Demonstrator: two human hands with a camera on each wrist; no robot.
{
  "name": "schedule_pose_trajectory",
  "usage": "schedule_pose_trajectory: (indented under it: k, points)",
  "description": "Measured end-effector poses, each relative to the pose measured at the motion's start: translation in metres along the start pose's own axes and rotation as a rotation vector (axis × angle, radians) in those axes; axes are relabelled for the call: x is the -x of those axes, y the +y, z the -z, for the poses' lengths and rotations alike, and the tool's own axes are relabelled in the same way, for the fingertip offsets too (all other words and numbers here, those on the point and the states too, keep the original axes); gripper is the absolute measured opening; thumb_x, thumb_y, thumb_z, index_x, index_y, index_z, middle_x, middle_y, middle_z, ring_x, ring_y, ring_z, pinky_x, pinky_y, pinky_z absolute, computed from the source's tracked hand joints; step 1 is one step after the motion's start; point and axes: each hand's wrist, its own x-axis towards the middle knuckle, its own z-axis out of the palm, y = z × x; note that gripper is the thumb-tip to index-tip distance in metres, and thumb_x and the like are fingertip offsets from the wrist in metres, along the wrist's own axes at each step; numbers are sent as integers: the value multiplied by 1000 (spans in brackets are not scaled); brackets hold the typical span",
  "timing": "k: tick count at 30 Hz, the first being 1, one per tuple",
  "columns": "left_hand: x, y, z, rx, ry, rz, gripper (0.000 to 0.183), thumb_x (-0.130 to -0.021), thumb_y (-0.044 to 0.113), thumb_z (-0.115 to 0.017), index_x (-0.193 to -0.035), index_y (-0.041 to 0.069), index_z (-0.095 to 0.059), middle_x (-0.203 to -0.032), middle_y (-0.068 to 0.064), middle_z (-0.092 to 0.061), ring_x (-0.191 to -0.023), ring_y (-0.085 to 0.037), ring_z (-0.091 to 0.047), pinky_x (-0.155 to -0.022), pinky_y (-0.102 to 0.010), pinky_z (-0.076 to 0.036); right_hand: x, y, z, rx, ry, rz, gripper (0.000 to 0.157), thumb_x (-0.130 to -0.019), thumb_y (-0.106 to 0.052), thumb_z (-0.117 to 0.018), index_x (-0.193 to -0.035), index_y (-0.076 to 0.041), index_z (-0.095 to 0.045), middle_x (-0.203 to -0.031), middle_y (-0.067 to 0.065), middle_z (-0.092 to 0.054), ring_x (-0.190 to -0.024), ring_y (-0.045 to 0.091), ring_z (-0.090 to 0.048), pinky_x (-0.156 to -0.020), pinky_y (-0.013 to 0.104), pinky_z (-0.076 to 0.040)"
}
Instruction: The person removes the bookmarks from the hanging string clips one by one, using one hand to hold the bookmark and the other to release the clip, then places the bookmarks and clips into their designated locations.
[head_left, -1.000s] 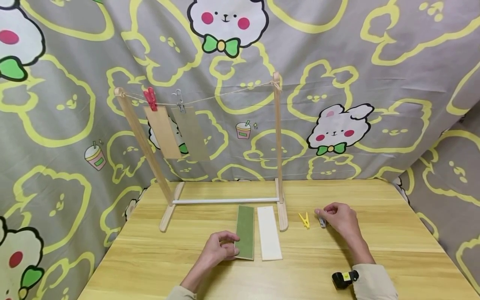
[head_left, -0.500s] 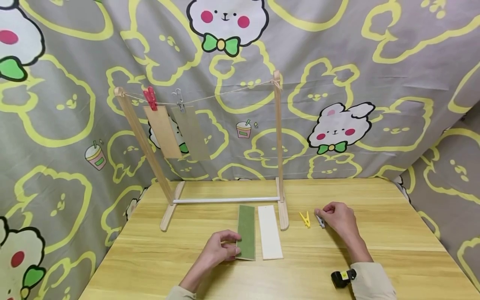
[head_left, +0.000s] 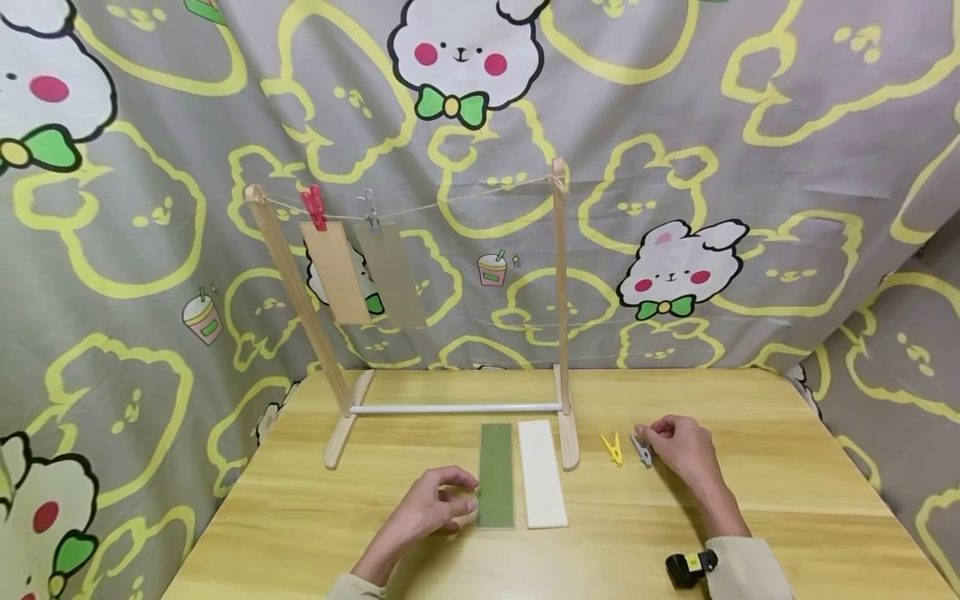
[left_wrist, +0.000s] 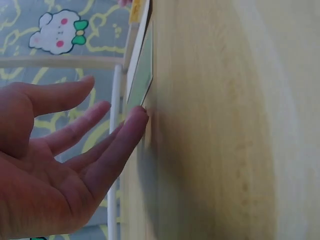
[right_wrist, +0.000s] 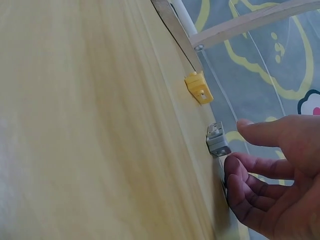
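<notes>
My left hand [head_left: 431,502] is at the left long edge of a green rectangular card [head_left: 496,475] lying on the table. Its fingers are relaxed and spread; in the left wrist view one fingertip sits at the card's edge, and nothing is gripped. A white card [head_left: 543,473] lies just right of the green one. My right hand [head_left: 686,450] is beside a grey clothespin [head_left: 642,451]. The right wrist view has thumb and index finger apart, with the grey clothespin [right_wrist: 217,140] just beyond the fingertips. A yellow clothespin [head_left: 612,448] lies to its left.
A wooden rack [head_left: 562,292] with a white crossbar [head_left: 457,408] stands at the back. On its string, a red clothespin [head_left: 314,207] holds a tan card [head_left: 337,273] and a grey clothespin [head_left: 371,212] holds a grey-olive card [head_left: 393,279]. A patterned curtain [head_left: 712,167] hangs behind.
The green card has straightened a little and my left fingers have eased back from it. Beside my right hand, the grey clothespin has turned to a slant. The head view has tilted slightly upward.
</notes>
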Motion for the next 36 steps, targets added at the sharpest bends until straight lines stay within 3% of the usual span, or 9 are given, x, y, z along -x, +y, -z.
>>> schedule_pose_trajectory:
  k: [6,14,20,25,36]
  points:
    - [-4,-4,4,-49,-8,-32,28,-92,3,-72,-117,-6,-65,-117,-21,-64,-92,-24,-66,-71,-44,-62,1,4,0,3,-2,-10,36,-96,-32,-72,-98,3,-72,-87,10,-69,-81,26,-62,-68,37,-49]
    - [-15,-1,10,-38,-17,-128,31,-94,4,-69,-121,-10,-62,-119,-27,-64,-95,-38,-68,-69,-47,-62,4,0,8,-14,1,24,34,-98,-31,-70,-102,3,-72,-90,10,-69,-81,25,-63,-67,35,-50]
    - [-23,3,16,-50,3,-202,34,-93,1,-69,-124,-12,-60,-120,-32,-62,-96,-39,-67,-72,-48,-62,7,-6,12,-36,8,54,30,-98,-29,-69,-105,0,-71,-93,9,-70,-86,26,-64,-68,35,-51]
    - [-24,6,20,-57,26,-213,33,-94,2,-68,-124,-11,-61,-123,-30,-62,-96,-35,-67,-75,-47,-62,10,-12,14,-50,39,85,29,-98,-29,-70,-105,-1,-72,-93,8,-71,-89,27,-67,-71,35,-53]
    - [-34,34,30,-57,49,-293,29,-98,6,-67,-125,-4,-65,-125,-27,-64,-103,-38,-66,-82,-34,-59,11,-25,25,-49,130,161,27,-98,-28,-71,-105,-2,-73,-92,7,-72,-82,21,-67,-69,32,-54]
